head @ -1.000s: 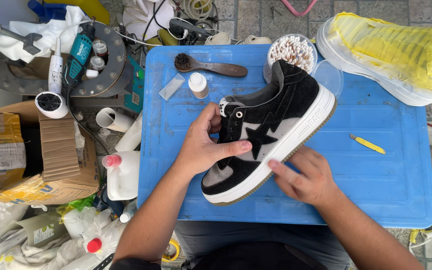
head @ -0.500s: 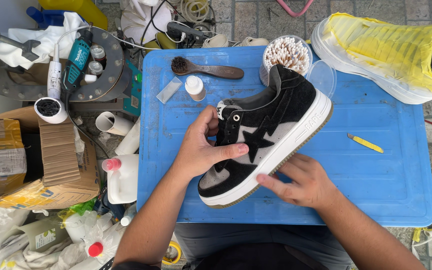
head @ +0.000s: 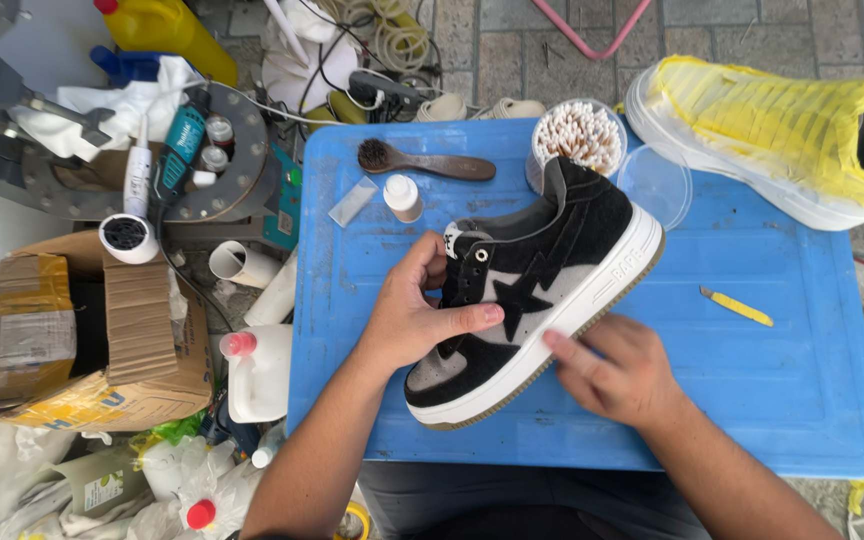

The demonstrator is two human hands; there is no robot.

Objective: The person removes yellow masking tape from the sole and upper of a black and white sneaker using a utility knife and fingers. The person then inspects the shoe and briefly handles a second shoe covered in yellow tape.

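A black and grey suede sneaker (head: 542, 285) with a white sole lies on its side on the blue plastic table (head: 802, 380). My left hand (head: 414, 315) grips its upper near the lace eyelets, thumb across the side panel. My right hand (head: 612, 368) is blurred, with its fingertips on the white sole edge at the shoe's middle. I cannot tell whether anything is pinched in those fingers.
On the table are a wooden brush (head: 422, 160), a small white bottle (head: 402, 196), a tub of cotton swabs (head: 578, 138), a clear lid (head: 654, 185) and a yellow cutter (head: 737, 306). A yellow-taped sneaker (head: 772, 130) lies at the far right. Cardboard box (head: 92, 330), bottles and tools crowd the left.
The sneaker has shifted slightly lower and to the left in my left hand. My right hand slid along the white sole edge.
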